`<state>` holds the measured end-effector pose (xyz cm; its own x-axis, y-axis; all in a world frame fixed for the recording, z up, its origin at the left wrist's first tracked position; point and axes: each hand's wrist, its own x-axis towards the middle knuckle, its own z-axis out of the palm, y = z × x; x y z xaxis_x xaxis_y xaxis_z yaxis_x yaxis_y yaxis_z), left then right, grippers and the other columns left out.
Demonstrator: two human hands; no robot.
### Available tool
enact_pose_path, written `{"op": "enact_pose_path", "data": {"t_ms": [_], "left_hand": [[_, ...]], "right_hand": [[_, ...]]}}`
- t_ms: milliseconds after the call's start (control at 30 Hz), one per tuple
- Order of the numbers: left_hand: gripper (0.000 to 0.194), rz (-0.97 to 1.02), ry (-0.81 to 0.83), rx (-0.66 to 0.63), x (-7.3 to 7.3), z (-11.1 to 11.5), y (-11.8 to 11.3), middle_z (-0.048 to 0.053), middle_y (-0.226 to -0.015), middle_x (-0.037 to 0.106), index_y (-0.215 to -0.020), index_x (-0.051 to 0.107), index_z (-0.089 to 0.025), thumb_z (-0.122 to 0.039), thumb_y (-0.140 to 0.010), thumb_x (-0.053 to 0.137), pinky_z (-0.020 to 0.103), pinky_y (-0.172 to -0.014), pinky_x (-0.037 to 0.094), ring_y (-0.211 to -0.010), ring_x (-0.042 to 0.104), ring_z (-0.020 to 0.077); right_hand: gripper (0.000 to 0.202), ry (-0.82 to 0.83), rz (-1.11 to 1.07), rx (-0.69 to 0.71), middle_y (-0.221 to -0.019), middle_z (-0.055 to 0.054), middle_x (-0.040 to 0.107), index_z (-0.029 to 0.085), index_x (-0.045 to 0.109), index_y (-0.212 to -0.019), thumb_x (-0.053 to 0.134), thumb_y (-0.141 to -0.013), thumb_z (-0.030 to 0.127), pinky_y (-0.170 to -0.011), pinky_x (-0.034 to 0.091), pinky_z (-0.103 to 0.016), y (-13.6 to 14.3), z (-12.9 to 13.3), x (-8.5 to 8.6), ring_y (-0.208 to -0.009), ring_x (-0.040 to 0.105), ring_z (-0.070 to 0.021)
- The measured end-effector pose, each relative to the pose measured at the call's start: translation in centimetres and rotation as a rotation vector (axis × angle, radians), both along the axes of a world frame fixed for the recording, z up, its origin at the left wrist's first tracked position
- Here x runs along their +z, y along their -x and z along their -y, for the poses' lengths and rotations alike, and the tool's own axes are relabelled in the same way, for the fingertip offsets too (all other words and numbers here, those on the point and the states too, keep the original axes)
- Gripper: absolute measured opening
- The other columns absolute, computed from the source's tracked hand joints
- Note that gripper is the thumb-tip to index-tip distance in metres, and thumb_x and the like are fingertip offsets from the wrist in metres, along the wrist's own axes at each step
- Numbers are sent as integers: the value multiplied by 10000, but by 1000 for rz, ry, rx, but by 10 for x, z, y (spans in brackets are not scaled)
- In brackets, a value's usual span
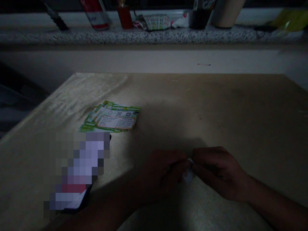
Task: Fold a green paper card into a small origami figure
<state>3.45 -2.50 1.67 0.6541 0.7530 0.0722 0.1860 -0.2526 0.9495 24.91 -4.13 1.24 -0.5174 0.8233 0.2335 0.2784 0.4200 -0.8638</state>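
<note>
Both hands meet low in the head view, right of the middle, just above the table (228, 106). My left hand (163, 170) is closed, its fingertips pinching a small whitish piece (188, 176) that looks like paper or thin plastic. From the other side my right hand (218, 171) pinches the same piece near its top. The piece hangs a little below the fingertips, and its details are too dark to make out. A stack of green and white printed leaflets (115, 118) lies fanned out to the left, beyond my left hand.
A phone with a lit, pixelated screen (84, 166) lies at the left, near my left forearm. Behind the table, a speckled sill (120, 38) holds a red can (96, 16), a red bottle (125, 16), a crumpled wrapper (156, 22), a dark bottle (201, 14) and a beige container (227, 12).
</note>
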Motion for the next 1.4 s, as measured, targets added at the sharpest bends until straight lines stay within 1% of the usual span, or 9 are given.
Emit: {"op": "enact_pose_path", "data": {"t_ms": [167, 333, 400, 533, 733, 900, 1067, 1233, 1400], "left_hand": [[259, -24, -189, -2, 0, 2, -3, -59, -629, 480, -741, 534, -157, -176, -997, 499, 191, -539, 307, -542, 437, 61], [162, -118, -482, -35, 0, 3, -2, -30, -680, 519, -823, 537, -161, -135, -971, 476, 235, -543, 288, -572, 425, 97], [161, -124, -512, -21, -1, 4, -2, -26, -682, 525, -827, 536, -165, -129, -967, 466, 238, -540, 286, -568, 422, 101], [227, -91, -295, -14, 0, 3, -2, -60, -600, 444, -751, 519, -170, -175, -974, 478, 210, -502, 272, -501, 399, 72], [272, -27, -116, -76, 5, 0, -3, -55, -607, 446, -726, 515, -163, -211, -986, 454, 204, -515, 294, -514, 402, 69], [299, 21, 13, -88, 5, 0, -3, -42, -625, 486, -724, 539, -158, -236, -1004, 470, 203, -544, 331, -554, 453, 80], [297, 130, 224, -17, 0, -2, -6, -35, -632, 527, -703, 590, -148, -254, -978, 546, 201, -576, 375, -581, 467, 88], [290, 159, 360, 45, -2, -4, -8, -37, -620, 525, -722, 629, -138, -296, -959, 575, 205, -554, 361, -566, 447, 85], [309, 146, 309, 56, -1, -3, -7, -45, -609, 486, -738, 629, -138, -308, -985, 558, 206, -543, 337, -559, 413, 81]], "right_hand": [[333, 203, -52, -18, -574, 60, 383, 183, 498, -660, 532, -989, 223, -461, 263, -235, 1, 1, 1, -489, 349, -72], [337, 379, -146, -63, -545, 62, 376, 177, 564, -658, 572, -977, 284, -435, 259, -220, -1, 3, -5, -482, 341, -79], [363, 433, -135, -76, -548, 59, 378, 178, 549, -642, 576, -977, 314, -437, 268, -220, -1, 3, -5, -489, 338, -82], [374, 363, -95, -21, -547, 63, 356, 174, 508, -616, 567, -969, 282, -436, 249, -211, 1, 2, 0, -491, 314, -73], [237, 258, -57, 75, -595, 23, 507, 148, 589, -710, 537, -935, 197, -504, 361, -213, 3, 0, 4, -536, 451, -87], [229, 180, -50, 107, -568, 66, 383, 178, 509, -684, 523, -906, 126, -471, 295, -208, 3, -1, 4, -492, 362, -69], [292, 6, -60, 61, -591, 66, 359, 204, 393, -656, 533, -872, 66, -498, 266, -241, 4, -2, 4, -507, 359, -72], [303, 94, -51, 38, -589, 58, 370, 193, 454, -666, 538, -956, 167, -487, 274, -247, 1, -2, -2, -505, 359, -78], [283, 233, -72, 26, -617, 37, 430, 171, 546, -734, 514, -1006, 244, -482, 298, -243, -2, -2, -6, -524, 384, -87]]}}
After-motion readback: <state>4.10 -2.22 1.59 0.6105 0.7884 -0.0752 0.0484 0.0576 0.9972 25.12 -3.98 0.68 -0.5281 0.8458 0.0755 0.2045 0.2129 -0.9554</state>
